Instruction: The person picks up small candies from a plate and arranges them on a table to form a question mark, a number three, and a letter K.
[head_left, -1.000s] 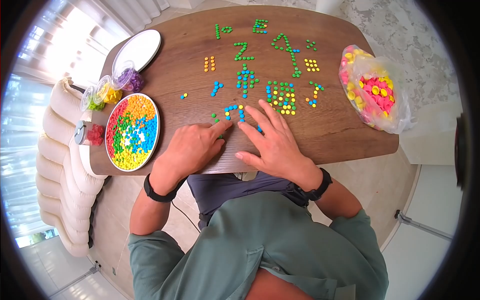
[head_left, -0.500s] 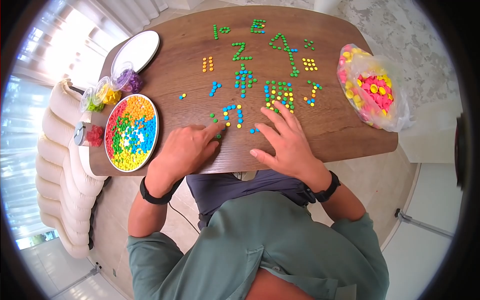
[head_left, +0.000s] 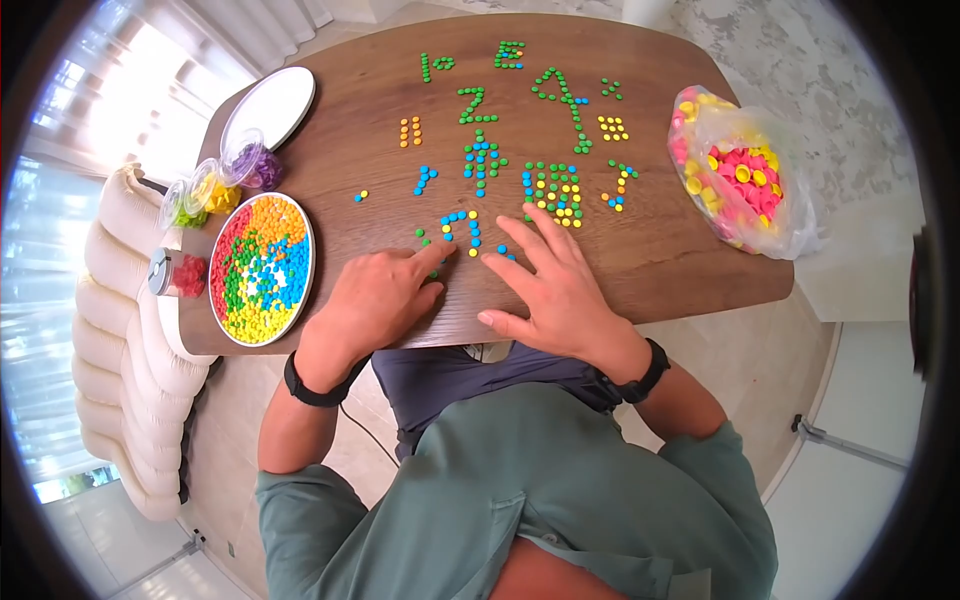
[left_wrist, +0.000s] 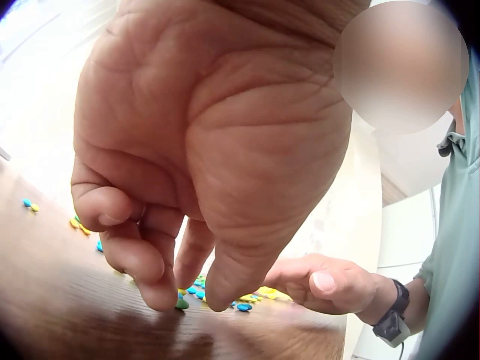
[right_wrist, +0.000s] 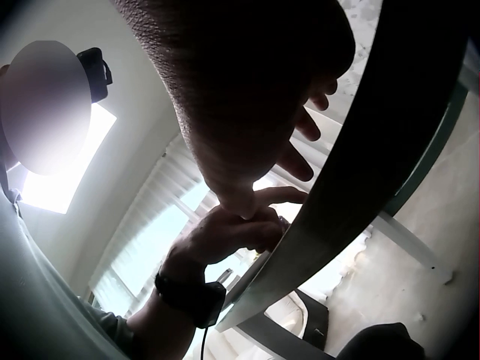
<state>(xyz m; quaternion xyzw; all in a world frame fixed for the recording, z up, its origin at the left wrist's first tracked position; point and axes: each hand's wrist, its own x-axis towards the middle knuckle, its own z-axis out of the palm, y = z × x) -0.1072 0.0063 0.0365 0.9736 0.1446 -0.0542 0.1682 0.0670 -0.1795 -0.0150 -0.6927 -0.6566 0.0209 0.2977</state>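
Observation:
My left hand (head_left: 375, 295) lies at the table's near side with its index finger stretched out. That fingertip is right at the left foot of a small arch of blue and yellow button-shaped candies (head_left: 474, 233); the other fingers bend loosely underneath. In the left wrist view, a green candy (left_wrist: 181, 304) sits at the fingertips. My right hand (head_left: 560, 295), fingers spread, hovers low over the wood to the right of the arch. Close to its fingers are blue candies (head_left: 502, 247); its longer fingertips overlap the edge of a green, blue and yellow candy block (head_left: 553, 180).
More candy figures, such as a green Z (head_left: 476, 105) and an arrow (head_left: 480, 160), cover the table's (head_left: 650, 270) middle. A plate (head_left: 313, 250) of sorted candies, an empty white plate (head_left: 285, 105) and small tubs (head_left: 255, 165) stand left. A plastic bag (head_left: 750, 190) of pink and yellow pieces lies right.
My right hand drew away rightward from the arch, then came partly back left. The left fingertip pulled back slightly and returned to the arch's left foot. The head view shifted a little.

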